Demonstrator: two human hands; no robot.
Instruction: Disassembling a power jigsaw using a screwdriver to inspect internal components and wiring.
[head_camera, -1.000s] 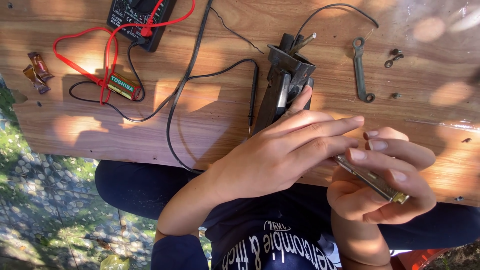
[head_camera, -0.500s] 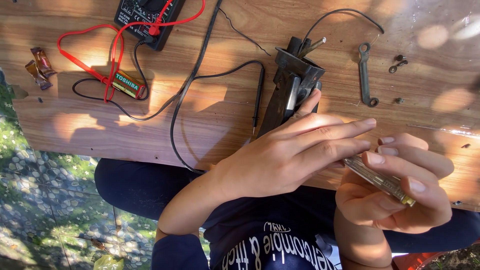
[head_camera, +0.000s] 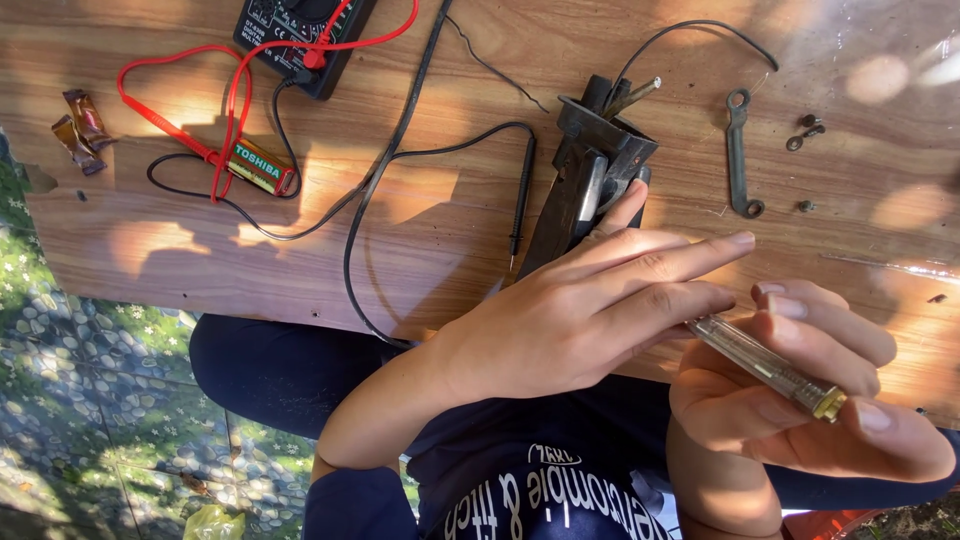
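Wooden tabletop, sunlit. Right hand clenched a clear tester screwdriver; left hand covered its tip, grip undeterminable. Judged light, smooth, brittle: hold mid-handle

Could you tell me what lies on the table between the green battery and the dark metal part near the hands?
In the head view, between the green battery and the dark metal part lie looping black cables and a black test probe on the wooden table.
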